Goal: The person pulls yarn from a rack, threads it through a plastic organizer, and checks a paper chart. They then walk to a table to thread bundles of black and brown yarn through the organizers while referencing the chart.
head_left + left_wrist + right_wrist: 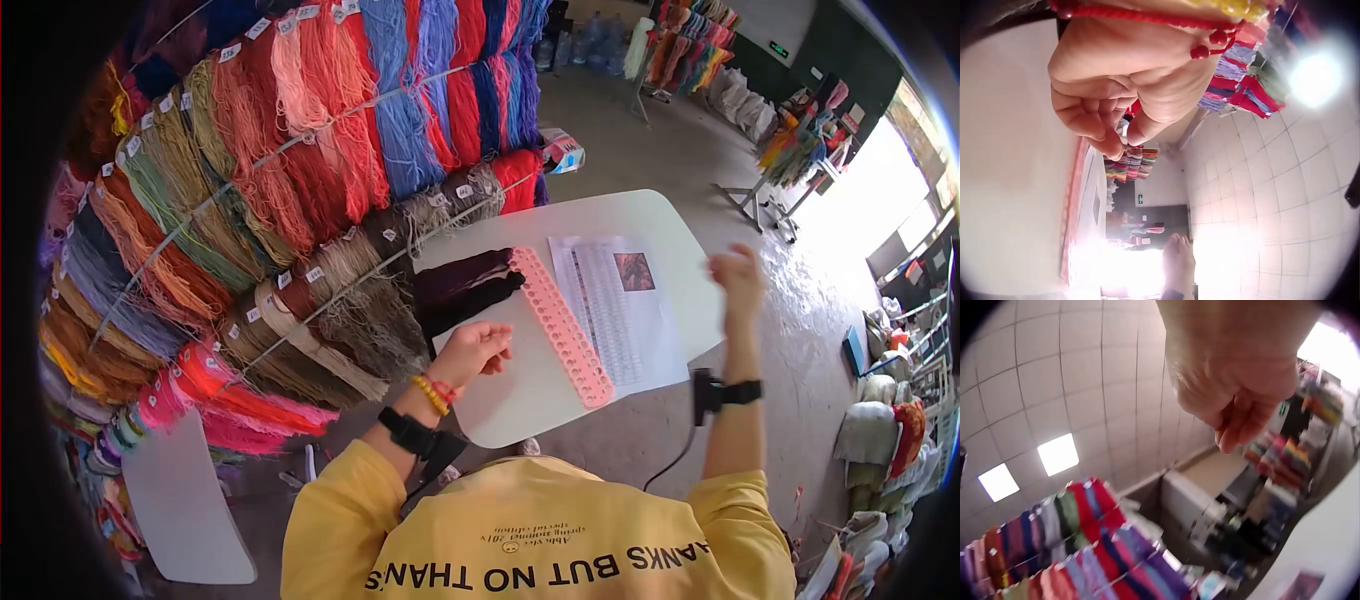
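Observation:
My left hand (pixel 477 354) hovers over the near left of the white table (pixel 495 415), fingers loosely curled. In the left wrist view a gap shows between its thumb and forefinger, with nothing held there. My right hand (pixel 738 285) is raised off the table's right edge; in the right wrist view its fingers (pixel 1235 434) are curled and bunched, with nothing visible in them. Between the hands lies a pink strip with rows of holes (pixel 560 325). Dark purple thread (pixel 465 275) and black thread (pixel 480 303) extend left from its far end. A printed sheet (pixel 650 335) with a small picture lies right of the strip.
A rack of labelled, coloured yarn skeins (pixel 300 130) stands close along the table's left side, some hanging over its edge. A second white tabletop (pixel 185 500) is at the lower left. Bundles (pixel 870 435) line the right wall, and more yarn stands (pixel 690 50) are farther back.

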Demonstrator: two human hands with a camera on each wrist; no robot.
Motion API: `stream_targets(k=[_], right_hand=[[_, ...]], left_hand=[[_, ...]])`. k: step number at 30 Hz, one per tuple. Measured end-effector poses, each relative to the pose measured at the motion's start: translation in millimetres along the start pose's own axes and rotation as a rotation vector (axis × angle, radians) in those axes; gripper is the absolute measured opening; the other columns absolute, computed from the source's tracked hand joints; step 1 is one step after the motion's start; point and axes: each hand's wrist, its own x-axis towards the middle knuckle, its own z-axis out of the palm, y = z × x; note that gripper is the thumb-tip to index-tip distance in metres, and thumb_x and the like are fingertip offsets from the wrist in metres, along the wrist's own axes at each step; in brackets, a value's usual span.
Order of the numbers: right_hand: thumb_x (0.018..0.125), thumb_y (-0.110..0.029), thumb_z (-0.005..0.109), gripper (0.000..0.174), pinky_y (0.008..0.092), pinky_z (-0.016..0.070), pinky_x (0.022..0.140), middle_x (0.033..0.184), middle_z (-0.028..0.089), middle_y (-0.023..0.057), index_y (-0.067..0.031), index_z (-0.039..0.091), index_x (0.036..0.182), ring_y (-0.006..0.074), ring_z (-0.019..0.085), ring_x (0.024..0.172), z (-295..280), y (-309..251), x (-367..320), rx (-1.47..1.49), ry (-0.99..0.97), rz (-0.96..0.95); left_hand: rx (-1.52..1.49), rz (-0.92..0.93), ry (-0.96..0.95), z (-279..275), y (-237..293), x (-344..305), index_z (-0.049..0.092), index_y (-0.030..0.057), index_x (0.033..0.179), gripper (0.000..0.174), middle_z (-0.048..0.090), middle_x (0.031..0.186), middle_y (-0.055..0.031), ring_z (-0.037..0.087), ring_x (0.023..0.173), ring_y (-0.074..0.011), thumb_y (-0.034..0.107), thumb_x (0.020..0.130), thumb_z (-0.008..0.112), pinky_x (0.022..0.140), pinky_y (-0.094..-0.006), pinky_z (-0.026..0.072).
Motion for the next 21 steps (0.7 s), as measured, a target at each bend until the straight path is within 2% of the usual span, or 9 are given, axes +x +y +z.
stream_targets(k=[2,3,5,7,12,15,17,20,21], right_hand=[[0.083,-0.006,0.054,0.026,0.0265,0.0500,0.063,0.080,0.064,0.0113,0.0055,0.051,0.106,0.0157,0.063,0.071,69.5,0.0,-11.9,0.214,-0.257,0.149],[0.084,-0.006,0.054,0.021,0.0263,0.0508,0.064,0.079,0.064,0.0114,0.0054,0.055,0.101,0.0158,0.064,0.072,99.3,1.8,-18.1,0.138,-0.360,0.189],[0.085,-0.009,0.054,0.016,0.0261,0.0506,0.060,0.077,0.064,0.0106,0.0042,0.058,0.094,0.0164,0.064,0.068,148.5,27.1,-29.4,0.252,-0.563,0.172],[0.083,-0.011,0.056,0.017,0.0291,0.0499,0.060,0.075,0.064,0.0118,0.0031,0.058,0.092,0.0166,0.065,0.067,176.3,41.0,-40.1,0.120,-0.678,0.073],[0.081,-0.015,0.056,0.015,0.0371,0.0492,0.065,0.076,0.063,0.0154,-0.0031,0.058,0.089,0.0308,0.063,0.071,200.2,64.6,-47.9,-0.165,-0.685,-0.239],[0.080,-0.016,0.055,0.013,0.0408,0.0481,0.065,0.078,0.062,0.0170,-0.0051,0.058,0.087,0.0366,0.060,0.073,202.9,67.2,-48.8,-0.179,-0.673,-0.272],[0.080,-0.016,0.056,0.013,0.0410,0.0478,0.064,0.079,0.062,0.0166,-0.0053,0.057,0.087,0.0364,0.060,0.073,202.9,64.7,-50.5,-0.174,-0.653,-0.272],[0.080,-0.018,0.056,0.014,0.0412,0.0475,0.064,0.080,0.061,0.0157,-0.0058,0.056,0.087,0.0360,0.059,0.074,202.2,60.2,-51.5,-0.190,-0.638,-0.297],[0.080,-0.019,0.056,0.014,0.0412,0.0474,0.064,0.081,0.061,0.0154,-0.0061,0.056,0.087,0.0359,0.059,0.074,202.8,59.6,-51.5,-0.198,-0.636,-0.310]], left_hand=[[-0.093,-0.047,0.019,11.0,-0.9,20.2,0.057,0.0049,0.102,0.021,0.059,0.077,-0.0015,0.053,0.057,-0.0050,0.020,0.088,0.056,0.053,-0.0179,0.0432],[-0.143,-0.055,0.046,15.2,-2.9,29.7,0.057,0.0052,0.101,0.020,0.059,0.076,-0.0017,0.053,0.057,-0.0054,0.020,0.087,0.056,0.053,-0.0182,0.0432],[-0.246,-0.069,0.101,22.8,-5.2,47.1,0.057,0.0058,0.098,0.017,0.059,0.075,-0.0021,0.054,0.058,-0.0064,0.020,0.087,0.056,0.052,-0.0187,0.0432],[-0.311,-0.062,0.122,28.1,-6.6,61.4,0.057,0.0061,0.095,0.015,0.059,0.074,-0.0026,0.054,0.057,-0.0075,0.019,0.087,0.056,0.051,-0.0187,0.0431],[-0.311,-0.029,0.208,41.2,-1.2,80.7,0.056,0.0055,0.090,0.012,0.059,0.070,-0.0035,0.055,0.056,-0.0097,0.016,0.085,0.056,0.048,-0.0199,0.0427],[-0.139,-0.013,0.328,44.2,2.4,85.8,0.058,0.0033,0.088,0.012,0.059,0.070,-0.0041,0.055,0.056,-0.0100,0.014,0.084,0.056,0.047,-0.0215,0.0433],[0.090,0.064,0.421,42.8,-1.9,94.2,0.059,0.0012,0.086,0.012,0.060,0.071,-0.0047,0.056,0.056,-0.0106,0.013,0.083,0.056,0.047,-0.0223,0.0447],[0.222,0.219,0.496,37.2,-17.2,110.9,0.060,-0.0013,0.085,0.012,0.061,0.073,-0.0058,0.058,0.056,-0.0118,0.010,0.082,0.055,0.049,-0.0233,0.0477],[0.169,0.184,0.497,38.2,-17.3,111.4,0.059,-0.0016,0.085,0.012,0.061,0.073,-0.0062,0.058,0.056,-0.0122,0.009,0.082,0.055,0.049,-0.0237,0.0485]])
